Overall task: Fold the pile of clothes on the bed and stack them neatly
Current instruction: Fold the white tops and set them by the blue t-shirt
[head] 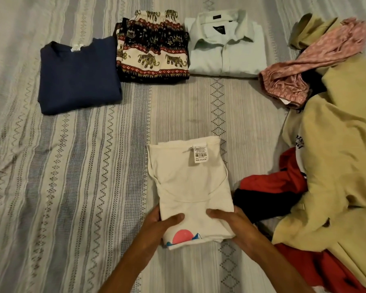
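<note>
Near the front edge of the bed (72,176), left hand (163,222) grips the left side of a folded white T-shirt (190,187), thumb on top, fingers curled under. Right hand (228,218) grips the right side the same way. Shirt lies flat at centre front, pink circle print showing at its near end. Step looks like final fold or lift to a stack. To do it well: keep both edges pinched level, bring the near end over evenly, smooth before releasing so layers do not slide.

Far row, left to right: folded navy T-shirt (78,79), folded elephant-print shorts (152,49) just beside it, folded pale collared shirt (226,47) next. Unfolded pile at right: pink patterned garment (317,60), beige garment (342,144), red and dark garment (270,187). Roughly half the task left, by judgement.

Writing: white care tag (201,153) on the white shirt carries a barcode, text too small to read. Dark neck label (219,28) on the collared shirt unreadable. Partial dark lettering (300,142) on the beige garment, cannot be made out.
</note>
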`<action>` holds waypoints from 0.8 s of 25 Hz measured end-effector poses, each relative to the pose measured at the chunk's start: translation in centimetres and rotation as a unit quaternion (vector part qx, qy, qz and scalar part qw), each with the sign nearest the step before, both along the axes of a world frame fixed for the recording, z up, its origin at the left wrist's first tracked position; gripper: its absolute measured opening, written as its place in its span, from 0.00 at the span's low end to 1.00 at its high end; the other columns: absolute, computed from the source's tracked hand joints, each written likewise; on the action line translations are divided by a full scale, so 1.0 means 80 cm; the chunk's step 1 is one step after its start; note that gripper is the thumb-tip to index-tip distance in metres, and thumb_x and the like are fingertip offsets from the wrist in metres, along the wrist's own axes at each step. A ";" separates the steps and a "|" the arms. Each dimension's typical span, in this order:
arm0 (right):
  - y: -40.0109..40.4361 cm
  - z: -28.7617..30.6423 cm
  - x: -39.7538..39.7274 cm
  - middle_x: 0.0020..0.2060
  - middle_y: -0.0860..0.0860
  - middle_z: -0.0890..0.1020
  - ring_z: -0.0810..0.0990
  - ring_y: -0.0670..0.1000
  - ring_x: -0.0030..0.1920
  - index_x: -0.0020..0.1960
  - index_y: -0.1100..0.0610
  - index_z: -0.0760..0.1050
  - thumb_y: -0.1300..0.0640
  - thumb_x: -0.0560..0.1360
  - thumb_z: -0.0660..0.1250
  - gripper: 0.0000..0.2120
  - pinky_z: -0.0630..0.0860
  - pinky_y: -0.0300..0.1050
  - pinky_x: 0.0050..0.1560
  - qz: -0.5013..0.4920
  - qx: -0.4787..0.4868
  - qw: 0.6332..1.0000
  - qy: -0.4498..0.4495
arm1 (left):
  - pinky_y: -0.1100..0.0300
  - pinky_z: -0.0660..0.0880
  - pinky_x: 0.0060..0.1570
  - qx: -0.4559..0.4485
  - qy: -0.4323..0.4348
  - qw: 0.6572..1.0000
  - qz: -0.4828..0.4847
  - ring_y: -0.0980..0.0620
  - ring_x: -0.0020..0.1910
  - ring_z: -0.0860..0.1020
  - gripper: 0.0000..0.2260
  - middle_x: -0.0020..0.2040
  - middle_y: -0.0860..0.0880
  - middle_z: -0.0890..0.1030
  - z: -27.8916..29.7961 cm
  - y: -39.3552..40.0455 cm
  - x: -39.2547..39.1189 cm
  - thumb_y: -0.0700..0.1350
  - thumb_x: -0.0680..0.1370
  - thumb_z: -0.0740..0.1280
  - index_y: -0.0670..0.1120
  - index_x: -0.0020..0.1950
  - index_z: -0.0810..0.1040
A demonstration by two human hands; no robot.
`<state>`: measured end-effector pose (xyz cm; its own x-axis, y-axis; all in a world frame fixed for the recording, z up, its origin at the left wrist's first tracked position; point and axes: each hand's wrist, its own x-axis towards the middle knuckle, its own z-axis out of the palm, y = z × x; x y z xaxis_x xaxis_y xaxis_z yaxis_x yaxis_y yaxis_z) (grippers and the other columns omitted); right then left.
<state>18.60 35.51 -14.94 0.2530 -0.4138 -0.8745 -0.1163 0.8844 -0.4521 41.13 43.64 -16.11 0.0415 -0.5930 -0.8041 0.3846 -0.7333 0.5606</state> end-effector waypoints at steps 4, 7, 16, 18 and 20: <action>0.001 0.010 0.004 0.56 0.49 0.88 0.86 0.52 0.57 0.65 0.53 0.80 0.54 0.67 0.83 0.28 0.79 0.51 0.65 0.047 -0.023 0.998 0.018 | 0.40 0.80 0.62 0.026 0.014 0.999 -0.028 0.43 0.56 0.86 0.47 0.58 0.47 0.87 -0.006 -0.003 0.001 0.60 0.49 0.88 0.49 0.65 0.82; 0.004 0.018 0.005 0.56 0.50 0.87 0.86 0.53 0.58 0.65 0.54 0.80 0.55 0.67 0.83 0.28 0.79 0.53 0.66 0.050 -0.021 0.999 0.000 | 0.38 0.78 0.63 0.040 0.020 0.998 -0.051 0.43 0.56 0.86 0.45 0.58 0.47 0.87 -0.001 0.000 0.004 0.57 0.50 0.89 0.48 0.65 0.82; -0.088 0.023 0.020 0.56 0.59 0.87 0.86 0.60 0.57 0.62 0.64 0.82 0.64 0.70 0.80 0.21 0.77 0.58 0.67 0.061 -0.065 0.996 0.005 | 0.49 0.79 0.64 -0.015 -0.033 0.998 -0.054 0.49 0.59 0.85 0.24 0.58 0.49 0.87 0.015 -0.077 0.035 0.41 0.69 0.82 0.46 0.64 0.82; -0.106 0.031 0.026 0.57 0.62 0.86 0.86 0.62 0.57 0.61 0.68 0.82 0.68 0.70 0.78 0.19 0.78 0.60 0.67 0.063 -0.059 0.996 0.000 | 0.48 0.79 0.64 -0.013 -0.015 0.998 -0.053 0.49 0.59 0.84 0.23 0.59 0.49 0.87 0.026 -0.090 0.037 0.40 0.71 0.81 0.46 0.65 0.82; -0.114 0.043 0.029 0.57 0.64 0.85 0.85 0.64 0.59 0.61 0.68 0.82 0.71 0.69 0.77 0.20 0.78 0.61 0.66 0.063 -0.089 0.994 -0.008 | 0.50 0.81 0.60 -0.044 -0.024 0.997 -0.052 0.49 0.59 0.85 0.23 0.59 0.49 0.86 0.049 -0.099 0.040 0.38 0.72 0.80 0.47 0.65 0.81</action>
<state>20.94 26.42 -11.51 0.3256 -0.5257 -0.7859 -0.2123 0.7693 -0.6026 44.31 35.75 -12.16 0.0133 -0.6645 -0.7472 0.2801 -0.7148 0.6407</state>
